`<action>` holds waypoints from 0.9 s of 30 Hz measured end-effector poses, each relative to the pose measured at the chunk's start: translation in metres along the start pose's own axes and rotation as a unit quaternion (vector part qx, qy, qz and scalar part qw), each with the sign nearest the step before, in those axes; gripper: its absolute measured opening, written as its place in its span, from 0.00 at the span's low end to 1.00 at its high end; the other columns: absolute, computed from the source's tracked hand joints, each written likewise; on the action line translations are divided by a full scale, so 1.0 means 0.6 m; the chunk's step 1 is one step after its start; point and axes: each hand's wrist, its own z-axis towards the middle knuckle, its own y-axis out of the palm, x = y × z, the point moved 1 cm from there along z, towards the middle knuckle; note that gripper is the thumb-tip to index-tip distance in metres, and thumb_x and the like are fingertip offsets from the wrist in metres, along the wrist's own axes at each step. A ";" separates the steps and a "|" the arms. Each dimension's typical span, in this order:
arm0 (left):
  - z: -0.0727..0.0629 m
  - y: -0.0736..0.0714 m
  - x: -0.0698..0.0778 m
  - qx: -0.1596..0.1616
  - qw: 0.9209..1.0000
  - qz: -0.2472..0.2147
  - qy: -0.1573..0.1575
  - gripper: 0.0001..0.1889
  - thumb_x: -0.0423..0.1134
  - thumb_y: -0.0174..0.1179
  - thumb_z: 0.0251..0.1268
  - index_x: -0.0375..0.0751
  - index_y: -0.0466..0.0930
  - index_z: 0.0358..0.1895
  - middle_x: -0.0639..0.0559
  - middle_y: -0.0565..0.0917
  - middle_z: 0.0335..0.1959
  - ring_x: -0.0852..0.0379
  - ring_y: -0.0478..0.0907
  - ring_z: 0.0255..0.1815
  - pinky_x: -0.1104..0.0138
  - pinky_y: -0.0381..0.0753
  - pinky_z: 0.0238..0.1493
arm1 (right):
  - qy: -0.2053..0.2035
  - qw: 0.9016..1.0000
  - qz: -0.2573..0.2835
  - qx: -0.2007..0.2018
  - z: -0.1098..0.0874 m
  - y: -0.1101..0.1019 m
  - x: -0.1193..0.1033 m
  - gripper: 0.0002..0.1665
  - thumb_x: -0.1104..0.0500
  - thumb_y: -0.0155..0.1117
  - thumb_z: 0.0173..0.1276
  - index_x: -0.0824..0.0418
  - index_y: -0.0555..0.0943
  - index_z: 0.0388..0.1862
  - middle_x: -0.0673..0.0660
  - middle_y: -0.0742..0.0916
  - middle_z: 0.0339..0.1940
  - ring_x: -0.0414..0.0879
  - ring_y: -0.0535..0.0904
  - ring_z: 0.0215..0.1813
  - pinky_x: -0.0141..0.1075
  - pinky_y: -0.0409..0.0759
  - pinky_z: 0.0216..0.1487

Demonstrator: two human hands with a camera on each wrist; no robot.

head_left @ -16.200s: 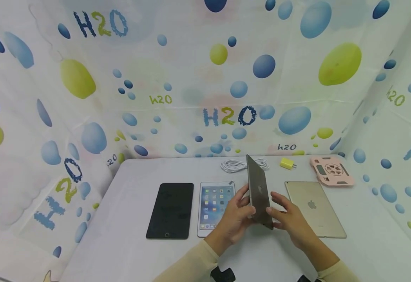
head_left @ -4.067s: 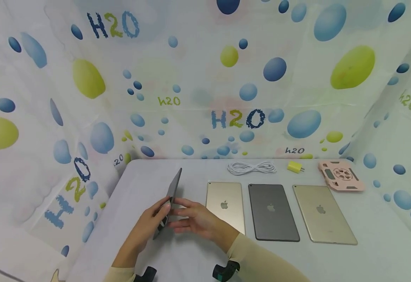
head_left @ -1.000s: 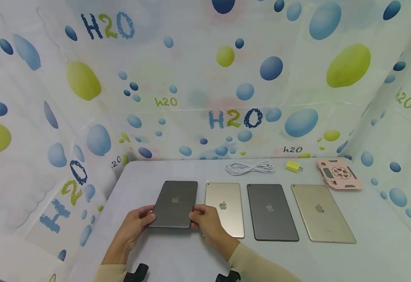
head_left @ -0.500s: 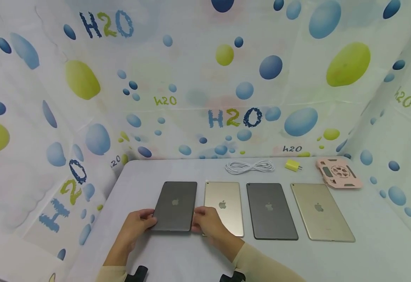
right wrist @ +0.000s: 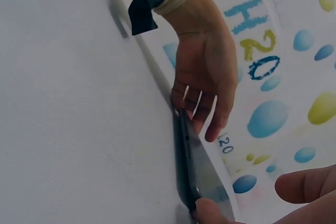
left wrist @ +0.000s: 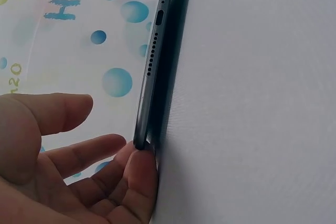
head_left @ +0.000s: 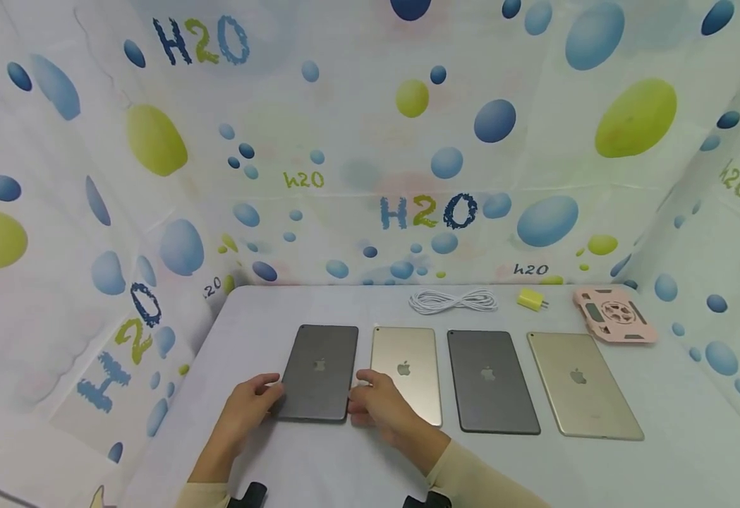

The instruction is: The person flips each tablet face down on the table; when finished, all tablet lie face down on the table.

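Observation:
A dark grey tablet (head_left: 319, 388) lies back up at the left end of a row, its apple logo showing. Beside its lower left edge is my left hand (head_left: 243, 409); in the left wrist view the fingertips (left wrist: 139, 174) touch the tablet's corner while the thumb stands away from it. At the lower right edge, my right hand (head_left: 382, 406) has a fingertip (right wrist: 210, 212) against the side, thumb lifted clear. A dark strip of shadow runs under the edge. To the right lie a gold tablet (head_left: 404, 349), partly covered by my right hand, another grey tablet (head_left: 490, 402) and a larger gold tablet (head_left: 588, 402), all back up.
Behind the row are a coiled white cable (head_left: 452, 301), a yellow charger plug (head_left: 531, 300) and a pink tablet case (head_left: 617, 315). A white cloth covers the table (head_left: 319, 466). Printed curtains (head_left: 344, 127) enclose the back and sides.
Earlier the two left tablets lay screen up while both hands held another; now all lie backs up. In the last second, the left grey tablet came down flat and the thumbs came off it.

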 end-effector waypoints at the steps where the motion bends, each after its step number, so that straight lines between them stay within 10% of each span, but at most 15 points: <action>1: -0.001 0.000 0.001 0.001 1.000 0.000 0.000 0.25 0.42 0.58 0.74 0.32 0.75 0.67 0.36 0.83 0.54 0.48 0.83 0.48 0.57 0.85 0.45 | 0.000 1.000 0.000 -0.003 -0.001 0.000 -0.002 0.39 0.62 0.57 0.72 0.73 0.58 0.78 0.70 0.79 0.61 0.56 0.82 0.53 0.48 0.85 0.54; 17: -0.010 0.007 0.010 0.011 1.000 0.013 0.017 0.24 0.41 0.57 0.73 0.31 0.75 0.67 0.34 0.84 0.52 0.47 0.84 0.44 0.57 0.86 0.41 | 0.012 1.000 -0.012 -0.023 -0.017 -0.004 -0.017 0.38 0.59 0.57 0.72 0.70 0.62 0.77 0.70 0.81 0.61 0.63 0.80 0.62 0.54 0.81 0.59; 27: -0.010 0.000 0.013 0.009 0.998 0.054 0.030 0.25 0.44 0.58 0.74 0.33 0.76 0.67 0.36 0.86 0.51 0.45 0.83 0.48 0.52 0.83 0.46 | -0.033 0.997 -0.052 -0.043 -0.037 -0.030 -0.017 0.33 0.58 0.58 0.74 0.67 0.67 0.75 0.70 0.63 0.80 0.68 0.68 0.74 0.58 0.77 0.64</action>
